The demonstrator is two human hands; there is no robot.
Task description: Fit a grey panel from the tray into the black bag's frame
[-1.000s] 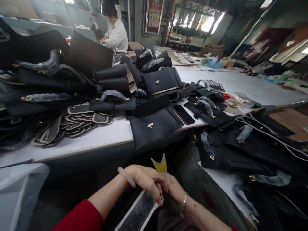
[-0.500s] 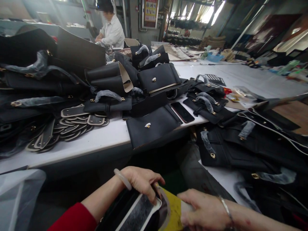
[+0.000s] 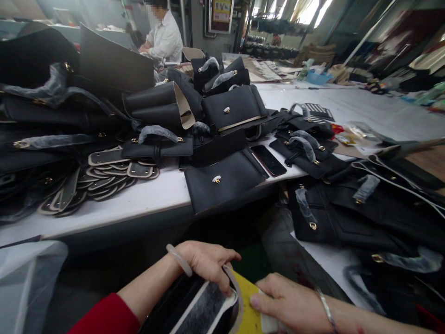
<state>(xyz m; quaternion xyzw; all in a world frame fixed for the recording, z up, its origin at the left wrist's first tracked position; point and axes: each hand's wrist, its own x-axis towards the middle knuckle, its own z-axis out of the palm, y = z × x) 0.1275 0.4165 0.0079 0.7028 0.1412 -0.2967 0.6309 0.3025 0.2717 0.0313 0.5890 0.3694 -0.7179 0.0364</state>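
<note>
Both hands low, at the lap: left hand [image 3: 205, 262] clamped on a black flap [image 3: 201, 306], fingers curled over its pale edge; right hand [image 3: 292, 304] pressed flat on a yellow sheet [image 3: 248, 301] against it. One piece in hand — many wait. Beyond, table [image 3: 153, 197] holds a pouch [image 3: 222, 181], phone [image 3: 268, 160], stacked tabs [image 3: 111, 171], heaped bags [image 3: 232, 109]. Far end, a person [image 3: 163, 37] in white.

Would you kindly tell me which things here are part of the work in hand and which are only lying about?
In hand:
- left hand gripping the black piece with the pale edge
- right hand pressing the yellow sheet

Lying about:
- phone on the white table
- black flap with clasp
- pile of strap tabs
- finished black bags
</note>
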